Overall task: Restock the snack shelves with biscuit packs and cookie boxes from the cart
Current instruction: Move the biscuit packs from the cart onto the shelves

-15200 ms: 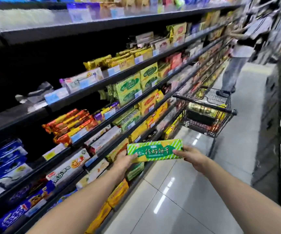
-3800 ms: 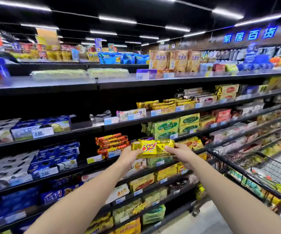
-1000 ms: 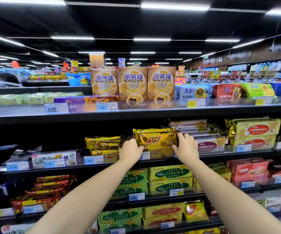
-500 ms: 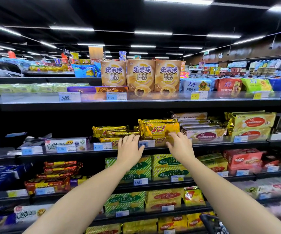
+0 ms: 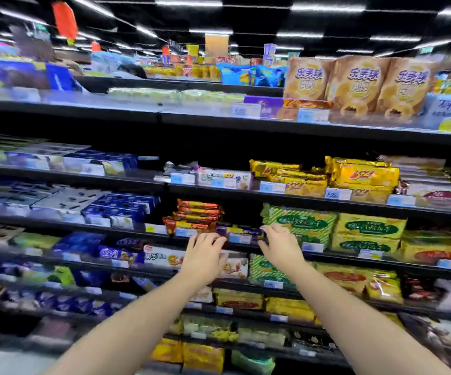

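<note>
Both hands are empty. The left hand point(image 5: 205, 257) and the right hand point(image 5: 280, 249) hang side by side in front of a shelf edge point(image 5: 335, 256), fingers point(image 5: 208, 240) loosely spread and slightly bent, gripping nothing. The view is smeared with motion, so whether the tips brush the price rail or float just off it cannot be told.

Of the stock, the yellow biscuit packs point(image 5: 365, 174) sit stacked one shelf up, above and to the right of the right fingertips. The green biscuit packs point(image 5: 300, 226) stand just beside those same fingertips, to their right. A pile of red-orange packs point(image 5: 194, 215) lies just above the left fingers, and a low purple pack point(image 5: 242, 231) shows in the gap between the two hands. The cart is out of sight.

With nothing held, the step in hand looks like going to fetch the next item, so more restocking probably remains. To do it well:
- draw both hands clear without snagging the purple pack or the price tags near the fingertips
- take one pack from the cart by its two short ends, a hand on each
- match its wrapper to the row that carries it before reaching in
- set it flat and square on its stack, label outward; the foil wrappers look slippery, so a crooked pack may slide off
</note>
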`<state>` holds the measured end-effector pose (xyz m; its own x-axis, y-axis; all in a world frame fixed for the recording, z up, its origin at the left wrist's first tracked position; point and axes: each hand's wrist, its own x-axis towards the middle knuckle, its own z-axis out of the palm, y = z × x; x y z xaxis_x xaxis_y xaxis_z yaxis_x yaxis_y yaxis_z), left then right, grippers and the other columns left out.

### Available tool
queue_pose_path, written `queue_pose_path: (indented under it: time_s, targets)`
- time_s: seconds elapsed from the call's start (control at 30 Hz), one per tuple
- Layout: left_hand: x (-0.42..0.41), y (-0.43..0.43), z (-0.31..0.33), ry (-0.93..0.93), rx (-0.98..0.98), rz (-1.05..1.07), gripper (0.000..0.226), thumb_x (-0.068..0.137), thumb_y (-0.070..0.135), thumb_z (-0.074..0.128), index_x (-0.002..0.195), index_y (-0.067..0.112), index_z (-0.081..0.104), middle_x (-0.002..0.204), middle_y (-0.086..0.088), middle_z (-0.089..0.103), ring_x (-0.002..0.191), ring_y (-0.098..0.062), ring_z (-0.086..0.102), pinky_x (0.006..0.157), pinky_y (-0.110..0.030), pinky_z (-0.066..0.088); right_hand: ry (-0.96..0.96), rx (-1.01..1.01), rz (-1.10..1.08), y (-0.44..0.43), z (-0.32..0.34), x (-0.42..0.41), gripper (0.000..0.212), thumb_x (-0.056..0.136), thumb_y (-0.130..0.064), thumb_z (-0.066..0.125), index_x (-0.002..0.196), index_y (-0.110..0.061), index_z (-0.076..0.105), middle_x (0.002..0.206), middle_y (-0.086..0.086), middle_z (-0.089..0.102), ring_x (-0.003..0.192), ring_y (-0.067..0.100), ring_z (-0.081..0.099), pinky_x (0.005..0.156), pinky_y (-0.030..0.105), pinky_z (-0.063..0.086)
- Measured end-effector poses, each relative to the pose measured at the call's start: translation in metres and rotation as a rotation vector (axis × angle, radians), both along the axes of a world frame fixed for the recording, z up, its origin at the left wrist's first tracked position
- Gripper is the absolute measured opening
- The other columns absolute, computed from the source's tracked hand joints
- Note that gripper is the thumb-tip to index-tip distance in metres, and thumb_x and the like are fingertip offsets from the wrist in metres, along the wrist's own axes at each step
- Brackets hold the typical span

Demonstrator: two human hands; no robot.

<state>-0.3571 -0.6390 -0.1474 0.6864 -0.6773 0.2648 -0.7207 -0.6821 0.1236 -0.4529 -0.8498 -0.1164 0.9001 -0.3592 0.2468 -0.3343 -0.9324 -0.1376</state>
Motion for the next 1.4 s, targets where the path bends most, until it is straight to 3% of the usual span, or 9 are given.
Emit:
queue_pose_path:
  time_s: [0.2, 0.33, 0.53, 0.63, 1.0, 1.4]
  targets:
    - [0.01, 0.173, -0.027, 0.056, 0.113, 0.24, 0.044, 0.1, 0.046, 0.045, 0.139, 0.027, 0.045, 0.146, -0.001, 0.045, 0.138, -0.027, 0.038, 0.119, -0.048, 0.02, 0.144, 0.003, 0.256, 0.168, -0.028, 0.069, 0.05, 0.101, -0.035, 0.05, 0.149, -0.025, 0.041, 0.146, 0.004, 0.046, 0.134, 0.027, 0.044, 0.106, 0.043, 0.043]
    - [0.013, 0.285, -0.039, 0.077, 0.148, 0.441, 0.049, 0.097, 0.049, 0.045, 0.141, 0.028, 0.045, 0.141, 0.0, 0.048, 0.134, -0.026, 0.04, 0.116, -0.048, 0.024, 0.222, -0.078, 0.45, 0.277, -0.04, 0.112, 0.045, 0.1, -0.04, 0.049, 0.142, -0.022, 0.047, 0.14, 0.007, 0.051, 0.126, 0.031, 0.05, 0.098, 0.045, 0.048]
    - [0.002, 0.432, -0.056, 0.211, 0.139, 0.766, 0.048, 0.095, 0.046, 0.044, 0.14, 0.029, 0.047, 0.138, 0.001, 0.05, 0.133, -0.025, 0.042, 0.118, -0.047, 0.022, 0.263, -0.129, 0.743, 0.429, -0.061, 0.161, 0.048, 0.097, -0.047, 0.05, 0.14, -0.025, 0.048, 0.136, 0.003, 0.054, 0.126, 0.029, 0.05, 0.097, 0.044, 0.047]
    - [0.0, 0.496, -0.06, 0.266, 0.138, 0.902, 0.045, 0.097, 0.044, 0.044, 0.139, 0.026, 0.048, 0.136, -0.001, 0.05, 0.131, -0.028, 0.044, 0.114, -0.047, 0.028, 0.275, -0.128, 0.872, 0.502, -0.071, 0.18, 0.044, 0.097, -0.046, 0.05, 0.136, -0.027, 0.052, 0.132, 0.003, 0.056, 0.124, 0.029, 0.052, 0.097, 0.043, 0.046]
    - [0.045, 0.668, -0.057, 0.334, 0.183, 1.217, 0.046, 0.099, 0.044, 0.046, 0.14, 0.024, 0.048, 0.14, -0.005, 0.051, 0.131, -0.03, 0.044, 0.113, -0.049, 0.028, 0.415, -0.14, 1.25, 0.7, -0.083, 0.288, 0.047, 0.096, -0.045, 0.053, 0.14, -0.028, 0.049, 0.135, 0.006, 0.054, 0.126, 0.031, 0.05, 0.102, 0.042, 0.045]
    - [0.072, 0.793, -0.093, 0.442, 0.151, 1.416, 0.044, 0.094, 0.041, 0.048, 0.135, 0.025, 0.054, 0.135, -0.001, 0.057, 0.124, -0.028, 0.052, 0.103, -0.042, 0.038, 0.595, -0.151, 1.383, 0.856, -0.12, 0.362, 0.055, 0.097, -0.042, 0.056, 0.148, -0.026, 0.044, 0.141, 0.007, 0.053, 0.129, 0.029, 0.051, 0.102, 0.04, 0.044]
